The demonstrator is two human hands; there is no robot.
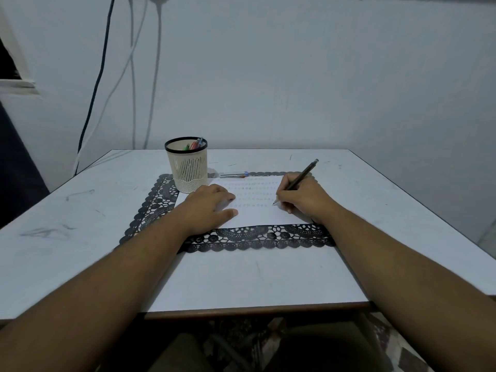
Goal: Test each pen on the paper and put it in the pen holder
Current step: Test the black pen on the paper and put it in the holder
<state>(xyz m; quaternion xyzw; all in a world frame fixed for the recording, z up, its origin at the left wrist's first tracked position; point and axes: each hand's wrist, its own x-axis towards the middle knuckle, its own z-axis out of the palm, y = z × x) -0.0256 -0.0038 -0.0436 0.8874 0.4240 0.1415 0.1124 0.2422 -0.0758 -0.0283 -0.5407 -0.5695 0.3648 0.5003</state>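
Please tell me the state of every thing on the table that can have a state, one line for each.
right hand: grips the dark pen, tip on the paper
dark pen: held tilted, tip touching the paper
left hand: flat, pressing on the paper
paper: flat on the lace mat, rows of marks on it
pen holder: upright, some pens inside
clear pen: lying beyond the paper, untouched

- The cream slotted plastic pen holder with a black rim [188, 167] stands at the far left corner of the white sheet of paper [257, 210], blocking that side.
- A clear-barrelled pen with a blue cap [233, 174] lies just beyond the paper's far edge.
- The pale desk [375, 210] lies bare right of the black lace placemat [257, 237] and between placemat and near edge.
- Both forearms cross the near desk.
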